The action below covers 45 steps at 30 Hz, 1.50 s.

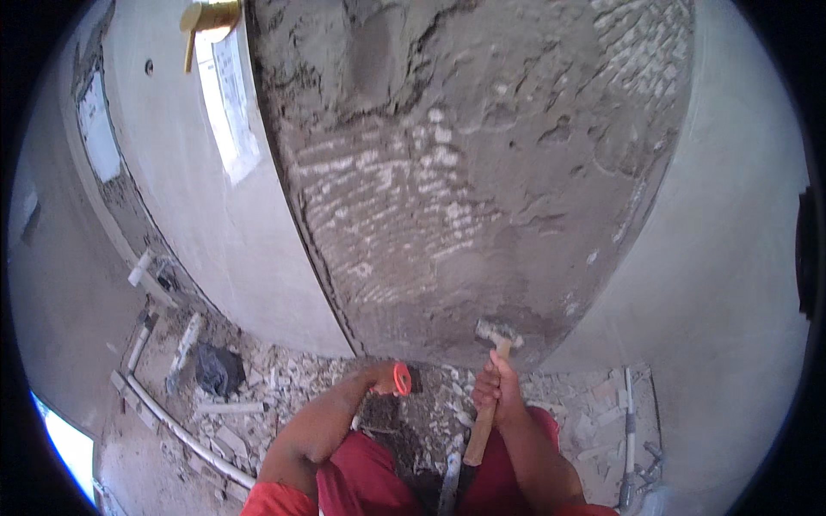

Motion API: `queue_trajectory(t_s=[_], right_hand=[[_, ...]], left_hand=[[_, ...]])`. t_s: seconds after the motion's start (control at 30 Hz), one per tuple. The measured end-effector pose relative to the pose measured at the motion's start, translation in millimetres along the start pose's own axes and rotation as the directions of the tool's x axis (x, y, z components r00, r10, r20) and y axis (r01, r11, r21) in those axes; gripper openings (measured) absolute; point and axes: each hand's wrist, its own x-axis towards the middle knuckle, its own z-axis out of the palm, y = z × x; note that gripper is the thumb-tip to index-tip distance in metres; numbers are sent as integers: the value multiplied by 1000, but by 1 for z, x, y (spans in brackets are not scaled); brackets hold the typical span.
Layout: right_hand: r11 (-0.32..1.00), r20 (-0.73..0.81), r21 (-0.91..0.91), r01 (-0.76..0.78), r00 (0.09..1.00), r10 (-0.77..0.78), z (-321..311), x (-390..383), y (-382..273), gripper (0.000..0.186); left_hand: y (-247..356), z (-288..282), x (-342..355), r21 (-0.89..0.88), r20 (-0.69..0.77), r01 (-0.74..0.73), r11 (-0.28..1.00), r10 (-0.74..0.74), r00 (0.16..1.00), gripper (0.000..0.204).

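Note:
My right hand [497,383] is closed round the wooden handle of a hammer [483,426]. The hammer's head, caked with grey mortar, points up toward the base of the wall, and the handle's end sticks out below my fist. To the left, my left hand [385,378] is closed on a chisel with a round orange hand guard [402,378]; its shaft is hard to make out. Ahead stands a wall panel of rough grey mortar [533,198], with rows of whitish gouges at its left middle and upper right. I cannot see either tool touching it.
Smooth grey slabs [224,224] flank the rough panel, one bearing a gold fitting [211,15]. Broken tile and plaster rubble [301,378] covers the floor along the wall. White pipes [194,439], a black plastic bag [219,370] and an upright pipe [630,430] stand or lie around.

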Motion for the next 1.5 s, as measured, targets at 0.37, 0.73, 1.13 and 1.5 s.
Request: queue_trajectory(t_s=[0.37,0.73,1.13,1.5], right_hand=[[966,-46,250,-66,996,80,-17,19,13,41],[930,-41,364,-48,997,67,-41,13,-3,42],[940,-94,333,-70,990,107,-48,16,-6,43],[916,-20,394,-78,995,94,-58,23,0,41]], left_hand=[[-99,39,28,-359,279,224,906,-125,952,18],[-48,13,22,-258,186,240,936,-196,963,19],[-30,4,25,-228,164,288,930,-255,953,20],[-30,2,23,-220,155,306,926,-277,948,20]])
